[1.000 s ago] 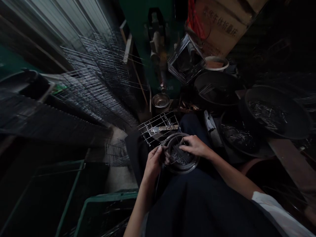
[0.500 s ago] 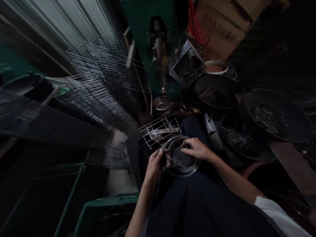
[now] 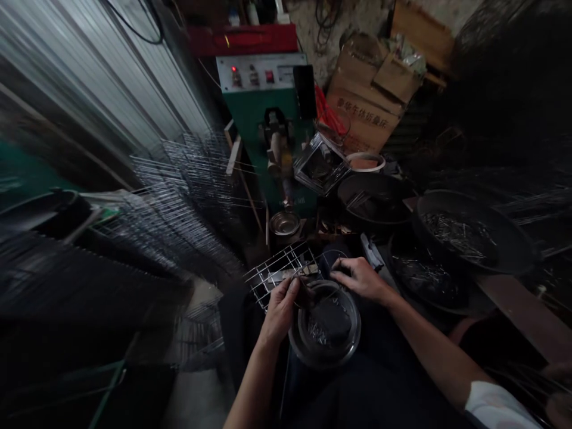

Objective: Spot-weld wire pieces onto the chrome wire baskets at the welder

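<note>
Both of my hands are over a round metal bowl (image 3: 354,333), which rests on my lap with small metal pieces (image 3: 318,333) in it. A thin curved wire (image 3: 329,252) spans the gap between my hands, above the bowl's far rim. My left hand (image 3: 280,302) is closed, thumb and fingers pinching the wire's left end. My right hand (image 3: 361,277) is closed on its right side, fingertips bent together. The fingertips are dark and the exact grip is hard to make out. A wire grid (image 3: 263,279) lies just beyond the bowl, next to my left hand.
Ahead stands a green machine (image 3: 243,110) with a small metal dish (image 3: 285,223) at its lower end. Stacked wire racks (image 3: 179,185) are on the left. Dark pans (image 3: 513,241) with thin metal rods stand at right, and a cardboard box (image 3: 361,113) is behind.
The view has tilted up, showing the machine's control panel. My hands have shifted from over the bowl's middle to its far rim, and the pieces inside show more clearly.
</note>
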A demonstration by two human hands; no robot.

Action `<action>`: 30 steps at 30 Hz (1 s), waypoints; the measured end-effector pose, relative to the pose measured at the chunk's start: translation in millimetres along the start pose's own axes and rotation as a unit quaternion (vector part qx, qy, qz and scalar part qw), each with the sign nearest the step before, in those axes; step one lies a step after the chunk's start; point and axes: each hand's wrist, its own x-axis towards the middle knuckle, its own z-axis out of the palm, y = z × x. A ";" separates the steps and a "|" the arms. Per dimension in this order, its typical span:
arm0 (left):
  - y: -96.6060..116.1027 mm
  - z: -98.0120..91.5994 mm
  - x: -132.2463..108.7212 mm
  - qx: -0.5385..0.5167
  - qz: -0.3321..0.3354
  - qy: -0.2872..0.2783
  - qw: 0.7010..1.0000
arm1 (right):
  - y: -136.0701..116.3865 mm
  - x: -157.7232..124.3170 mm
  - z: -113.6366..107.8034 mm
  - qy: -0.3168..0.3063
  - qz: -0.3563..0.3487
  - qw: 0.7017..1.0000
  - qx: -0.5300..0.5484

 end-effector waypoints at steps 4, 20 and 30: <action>10.0 -1.7 11.4 0.026 0.019 -0.002 0.999 | 2.7 10.9 -1.0 0.030 -0.012 0.999 0.018; 36.0 2.2 34.8 0.040 0.023 -0.025 0.999 | 14.9 29.5 -4.9 0.072 -0.037 0.995 0.053; 49.8 2.2 37.8 0.071 0.029 -0.028 0.997 | 14.5 34.0 -0.2 0.093 -0.063 0.992 0.064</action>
